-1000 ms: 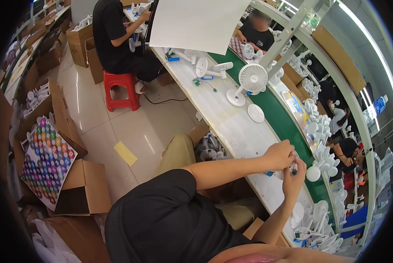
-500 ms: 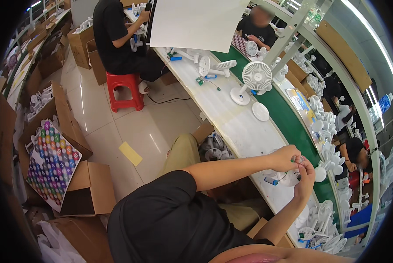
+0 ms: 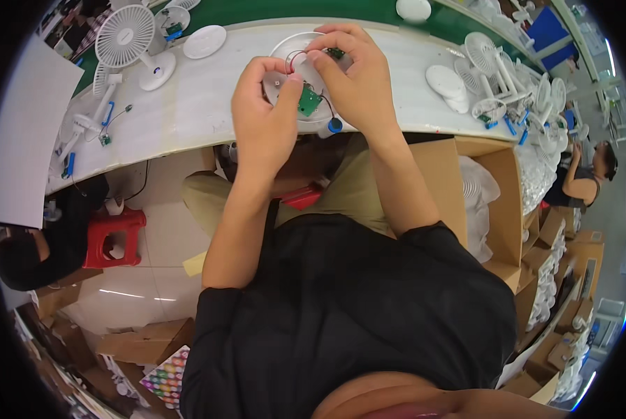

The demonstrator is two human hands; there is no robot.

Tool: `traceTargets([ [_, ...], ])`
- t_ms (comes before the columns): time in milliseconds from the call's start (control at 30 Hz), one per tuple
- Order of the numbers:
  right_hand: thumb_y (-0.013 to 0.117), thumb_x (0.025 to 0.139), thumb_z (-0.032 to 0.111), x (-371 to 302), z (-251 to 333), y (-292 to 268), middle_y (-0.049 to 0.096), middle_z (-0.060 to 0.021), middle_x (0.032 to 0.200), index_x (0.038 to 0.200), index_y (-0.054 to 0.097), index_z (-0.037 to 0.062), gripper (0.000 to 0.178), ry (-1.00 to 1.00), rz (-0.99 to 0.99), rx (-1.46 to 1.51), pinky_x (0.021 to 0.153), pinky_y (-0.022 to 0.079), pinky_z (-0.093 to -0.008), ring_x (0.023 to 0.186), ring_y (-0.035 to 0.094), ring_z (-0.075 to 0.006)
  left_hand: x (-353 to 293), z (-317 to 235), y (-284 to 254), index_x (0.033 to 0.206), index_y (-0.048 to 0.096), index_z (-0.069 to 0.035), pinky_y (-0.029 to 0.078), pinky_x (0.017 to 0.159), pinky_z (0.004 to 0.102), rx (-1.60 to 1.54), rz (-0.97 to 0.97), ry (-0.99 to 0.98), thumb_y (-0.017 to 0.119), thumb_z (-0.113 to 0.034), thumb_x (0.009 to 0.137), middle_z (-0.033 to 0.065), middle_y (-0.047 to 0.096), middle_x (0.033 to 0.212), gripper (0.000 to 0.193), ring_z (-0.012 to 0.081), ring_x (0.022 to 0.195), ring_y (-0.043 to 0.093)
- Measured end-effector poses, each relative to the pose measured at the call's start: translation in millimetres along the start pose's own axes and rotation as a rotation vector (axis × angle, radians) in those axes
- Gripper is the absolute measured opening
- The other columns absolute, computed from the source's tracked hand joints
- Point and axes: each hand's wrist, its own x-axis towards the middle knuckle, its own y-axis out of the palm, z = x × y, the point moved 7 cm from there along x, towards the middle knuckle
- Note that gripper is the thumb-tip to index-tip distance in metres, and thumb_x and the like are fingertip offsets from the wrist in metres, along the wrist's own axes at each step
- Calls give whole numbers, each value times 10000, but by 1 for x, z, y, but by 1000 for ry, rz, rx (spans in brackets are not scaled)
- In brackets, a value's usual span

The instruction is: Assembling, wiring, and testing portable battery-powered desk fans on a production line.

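Over the white worktable, both my hands work at a round white plastic base. A thin red wire runs between my fingertips. My left hand pinches one side of the wire at the base's left edge. My right hand pinches the other side, with a small dark green part beside its fingers. Inside the base a green circuit board shows, partly covered by my left fingers. A dark lead goes from it to a blue cylindrical battery cell at the near rim.
Left on the table stand a white desk fan, a white disc and loose fan parts. More white fans and discs crowd the right. Behind runs a green belt. An open cardboard box sits near my right side.
The view has swung to the right, bringing the table across the top and my hands to the middle. My hands stay close together at the same base.
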Motion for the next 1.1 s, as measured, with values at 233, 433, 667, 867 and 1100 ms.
traceTargets([
  [233,669,787,56,-2,11,14,598,-66,1137,902,715,25,127,-64,3,92,766,470,-267,921,573,-201,-5,-8,-13,941,558,-33,412,647,259,115,-98,7,603,-87,849,43,562,853,116,125,728,472],
  [433,669,791,39,-2,31,29,604,-67,1113,897,722,24,120,-230,27,-127,684,455,-238,819,578,-167,-7,10,-21,940,549,-37,403,635,243,-11,-325,76,592,-84,860,41,563,839,102,118,718,469],
  [667,683,718,81,14,36,33,591,-31,899,751,724,97,55,-118,36,-132,636,468,-311,667,554,-215,5,8,-25,940,548,-34,390,596,214,-27,-235,88,567,-30,866,33,564,807,76,90,663,458],
  [867,682,707,81,20,27,33,587,-26,821,790,712,106,91,-206,91,-118,626,463,-318,650,548,-222,16,-6,-34,942,589,-19,372,535,195,134,72,36,560,11,861,41,596,813,90,72,597,453],
  [1100,657,776,95,43,21,5,578,-8,708,789,664,65,33,-242,-90,132,549,409,-286,601,520,-135,23,-10,-28,941,622,-3,382,494,192,234,162,15,577,17,855,65,635,840,99,79,569,486],
])
